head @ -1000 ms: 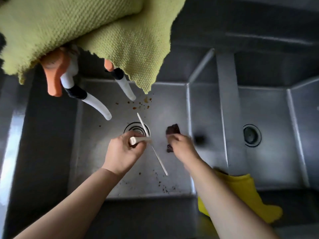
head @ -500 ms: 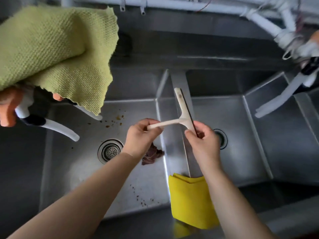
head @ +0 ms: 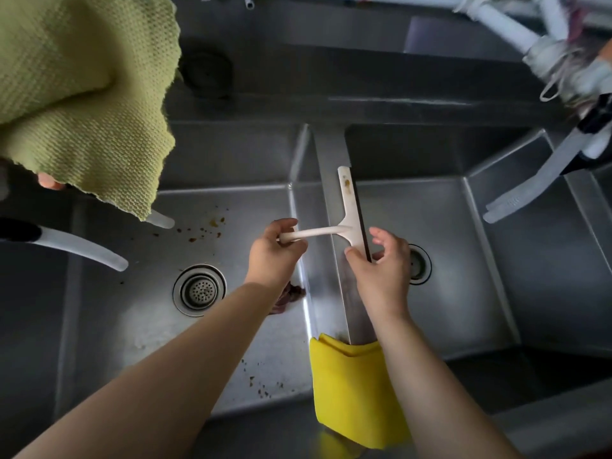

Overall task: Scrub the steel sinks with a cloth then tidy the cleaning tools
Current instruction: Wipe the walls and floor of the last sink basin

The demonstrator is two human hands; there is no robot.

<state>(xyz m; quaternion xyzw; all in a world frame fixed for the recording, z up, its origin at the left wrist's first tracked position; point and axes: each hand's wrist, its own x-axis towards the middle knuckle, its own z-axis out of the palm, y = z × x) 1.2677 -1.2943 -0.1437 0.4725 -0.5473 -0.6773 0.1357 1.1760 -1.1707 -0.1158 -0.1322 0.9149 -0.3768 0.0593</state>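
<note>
Left hand (head: pixel 276 251) is curled round the end of the squeegee (head: pixel 351 220) handle, while the right hand (head: pixel 381 260) pinches the lower end of its blade between thumb and fingers, the other fingers spread loose. Between them the squeegee hangs in the air over the steel divider (head: pixel 331 150) that parts the two sinks, blade running along the divider, handle pointing out over the left sink (head: pixel 231 197).

It looks light and stiff, a thin plastic frame with a dark rubber edge on the right side; there is a brown smear near the far end of the blade. The handle is the sound place to grip. The rubber edge would likely flex and feel slick if wet, so a pinch there gives less control.

Draped over the near end of the divider is a folded yellow cloth (head: pixel 351 392). The left sink holds brown crumbs (head: pixel 212 226), a round drain strainer (head: pixel 199 289) and a dark scrap (head: pixel 289 294) partly hidden behind the left forearm. A green cloth (head: pixel 86 94) hangs at upper left over white spouts (head: pixel 86 248). Another spout (head: pixel 526 190) reaches over the right sink (head: pixel 496 260), which seems free of scraps.
</note>
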